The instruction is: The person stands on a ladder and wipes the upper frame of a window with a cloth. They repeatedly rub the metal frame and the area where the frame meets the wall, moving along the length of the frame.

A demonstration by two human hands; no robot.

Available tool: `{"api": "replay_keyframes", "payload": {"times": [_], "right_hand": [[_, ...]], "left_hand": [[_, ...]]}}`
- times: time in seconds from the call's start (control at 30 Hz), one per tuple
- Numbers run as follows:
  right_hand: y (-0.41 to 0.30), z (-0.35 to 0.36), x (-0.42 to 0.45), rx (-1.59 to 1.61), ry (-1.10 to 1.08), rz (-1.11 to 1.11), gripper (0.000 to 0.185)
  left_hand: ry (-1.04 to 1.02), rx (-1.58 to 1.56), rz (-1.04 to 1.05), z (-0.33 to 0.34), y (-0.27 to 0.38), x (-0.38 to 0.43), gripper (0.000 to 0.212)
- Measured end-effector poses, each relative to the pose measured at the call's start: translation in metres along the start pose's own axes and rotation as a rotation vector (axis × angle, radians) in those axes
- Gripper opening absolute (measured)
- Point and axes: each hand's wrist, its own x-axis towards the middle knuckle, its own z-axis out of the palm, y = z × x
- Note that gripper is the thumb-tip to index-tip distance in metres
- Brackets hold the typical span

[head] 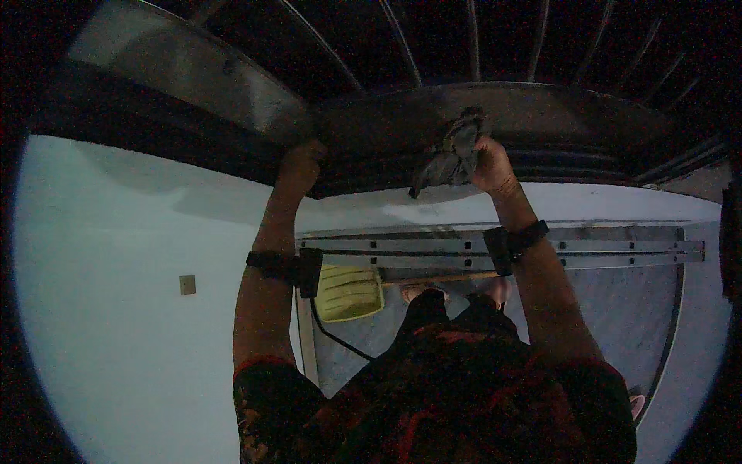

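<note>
In dim light, my right hand (493, 165) grips a crumpled grey cloth (461, 148) over the sill of a dark-framed window. Folds of the cloth hang down toward the front edge of the window track (562, 165). My left hand (299, 168) is at the corner of the dark window frame (232, 139), with its fingers bent against it. Shadow hides those fingertips, so their hold is unclear. Glass (191, 75) shows above the frame on the left.
Metal bars (475, 40) stand outside the window. Below the sill, a metal ladder (597, 255) lies across the floor. A yellow-green plastic dustpan (351, 293) and a wooden stick (446, 279) are near my feet. A wall plate (187, 285) is on the left wall.
</note>
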Motion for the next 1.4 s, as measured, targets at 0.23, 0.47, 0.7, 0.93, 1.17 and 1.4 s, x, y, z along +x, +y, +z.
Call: {"api": "replay_keyframes", "payload": {"times": [0.23,0.47,0.7,0.93,1.17,1.4], "right_hand": [[0.002,0.0,0.012,-0.325,-0.053,-0.221,0.016],[0.001,-0.008,0.018,-0.273,-0.073,-0.117,0.017],[0.004,-0.001,0.025,-0.22,-0.065,-0.11,0.018],[-0.003,0.009,0.024,-0.147,0.033,-0.037,0.024],[0.004,-0.002,0.038,-0.122,0.073,-0.006,0.02],[0.003,0.004,0.04,-0.094,-0.001,0.0,0.019]], "left_hand": [[-0.072,0.025,0.091,0.0,0.011,-0.002,0.048],[-0.156,-0.108,0.066,0.006,0.011,0.007,0.049],[-0.135,-0.025,0.237,0.016,0.047,0.015,0.05],[-0.18,0.248,0.152,0.014,0.048,0.017,0.051],[-0.274,0.767,0.194,0.025,0.027,0.026,0.048],[-0.057,0.741,0.328,0.021,-0.002,0.022,0.044]]}}
